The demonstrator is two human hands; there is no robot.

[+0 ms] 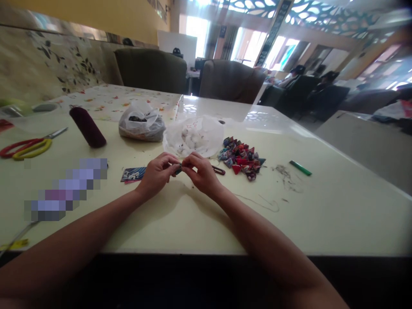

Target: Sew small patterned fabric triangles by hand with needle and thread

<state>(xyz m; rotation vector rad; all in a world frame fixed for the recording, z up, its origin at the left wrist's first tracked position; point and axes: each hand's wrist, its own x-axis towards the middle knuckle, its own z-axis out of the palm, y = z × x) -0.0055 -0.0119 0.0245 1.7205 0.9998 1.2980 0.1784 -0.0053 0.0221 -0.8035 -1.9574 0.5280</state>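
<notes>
My left hand (pixel 157 172) and my right hand (pixel 201 171) meet over the cream table (pixel 322 214), fingers pinched together on a small dark piece (pixel 179 170) between them; I cannot make out what it is. Just beyond the hands lies an open white plastic bag (pixel 193 136) holding white stuffing. To the right of it sits a heap of several small colourful fabric triangles (pixel 241 158). A printed cloth scrap (pixel 132 174) lies left of my left hand, and a small dark-red snipper (pixel 219 171) rests beside my right hand.
A maroon thread spool (pixel 87 127) and a second plastic bag (pixel 141 124) lie at the back left. Red-and-yellow scissors (pixel 27 147) are at far left. A green lighter (pixel 300 168) and loose threads (pixel 283 174) lie right. Armchairs (pixel 230 81) and seated people (pixel 296 75) are behind.
</notes>
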